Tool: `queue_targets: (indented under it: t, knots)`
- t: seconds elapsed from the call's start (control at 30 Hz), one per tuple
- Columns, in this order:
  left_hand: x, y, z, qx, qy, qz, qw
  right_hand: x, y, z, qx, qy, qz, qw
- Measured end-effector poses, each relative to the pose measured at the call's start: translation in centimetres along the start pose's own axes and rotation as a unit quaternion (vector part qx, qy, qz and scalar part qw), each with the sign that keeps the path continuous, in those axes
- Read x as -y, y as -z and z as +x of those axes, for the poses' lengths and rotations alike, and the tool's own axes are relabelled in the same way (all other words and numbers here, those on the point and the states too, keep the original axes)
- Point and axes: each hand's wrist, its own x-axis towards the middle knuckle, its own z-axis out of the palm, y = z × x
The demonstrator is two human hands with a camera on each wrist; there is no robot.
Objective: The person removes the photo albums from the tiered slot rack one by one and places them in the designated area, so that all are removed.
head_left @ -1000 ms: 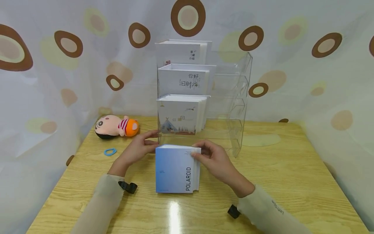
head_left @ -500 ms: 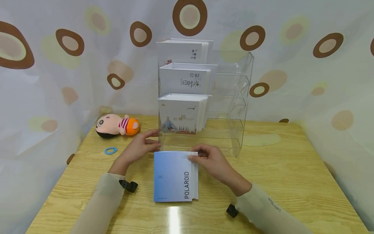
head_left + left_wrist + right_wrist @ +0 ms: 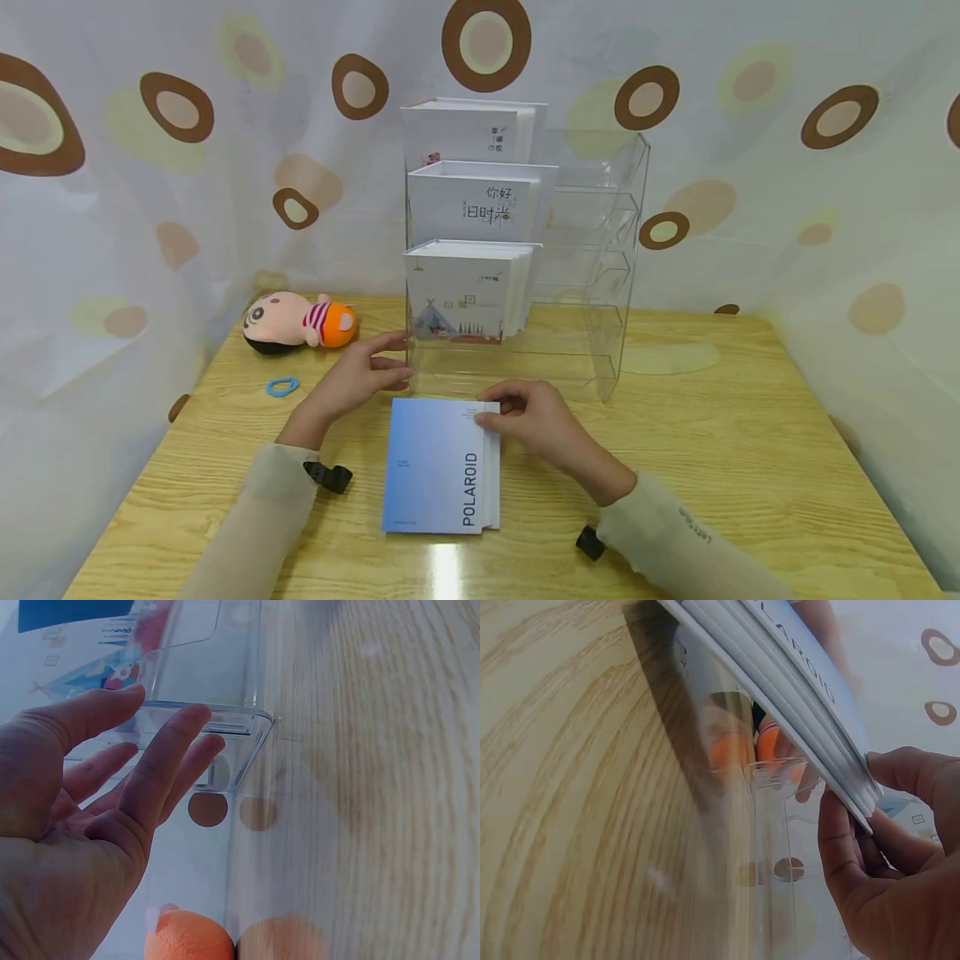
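My right hand point(image 3: 543, 425) pinches the top right corner of a blue-and-white photo album point(image 3: 431, 467) marked POLAROID. In the right wrist view the thumb lies on the album's cover point(image 3: 810, 656) and the fingers are behind it; the album is tilted, with a shadow on the table below. My left hand point(image 3: 356, 379) is at the left side of a clear acrylic rack point(image 3: 558, 337), fingertips right at its edge. The left wrist view shows that hand point(image 3: 97, 802) with fingers spread loosely and nothing held. Several white albums point(image 3: 457, 292) stand in the rack's upper tiers.
A plush doll point(image 3: 300, 323) lies at the back left of the wooden table point(image 3: 720, 467). In front of it is a small blue ring point(image 3: 282, 387). A patterned sheet point(image 3: 750, 167) hangs behind the rack.
My right hand has drawn the POLAROID album toward me and slightly left, away from the rack, and its cover faces up more. The left hand has stayed at the rack's side.
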Motion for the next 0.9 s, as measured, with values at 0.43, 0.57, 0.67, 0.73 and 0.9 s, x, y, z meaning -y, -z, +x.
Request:
queue_targets:
  t: [0.43, 0.57, 0.67, 0.73, 0.9]
  knots:
    - [0.0, 0.0, -0.1, -0.008, 0.008, 0.008, 0.9999, -0.8, -1.4, 0.6, -0.004, -0.01, -0.03, 0.9995]
    - [0.0, -0.1, -0.1, -0.01, 0.006, 0.008, 0.9999, -1.0, -1.7, 0.7, 0.001, -0.011, -0.038, 0.9992]
    - [-0.2, -0.1, -0.1, -0.012, 0.008, 0.007, 0.9999, -1.1, -2.0, 0.8, 0.004, -0.016, -0.05, 0.9986]
    - [-0.2, -0.1, -0.1, -0.013, 0.009, 0.007, 0.9998, -1.1, -2.1, 0.8, 0.005, -0.023, -0.059, 0.998]
    - [-0.2, -0.1, 0.0, -0.014, 0.009, 0.009, 0.9998, -1.0, -2.5, 0.8, 0.01, -0.035, -0.085, 0.9957]
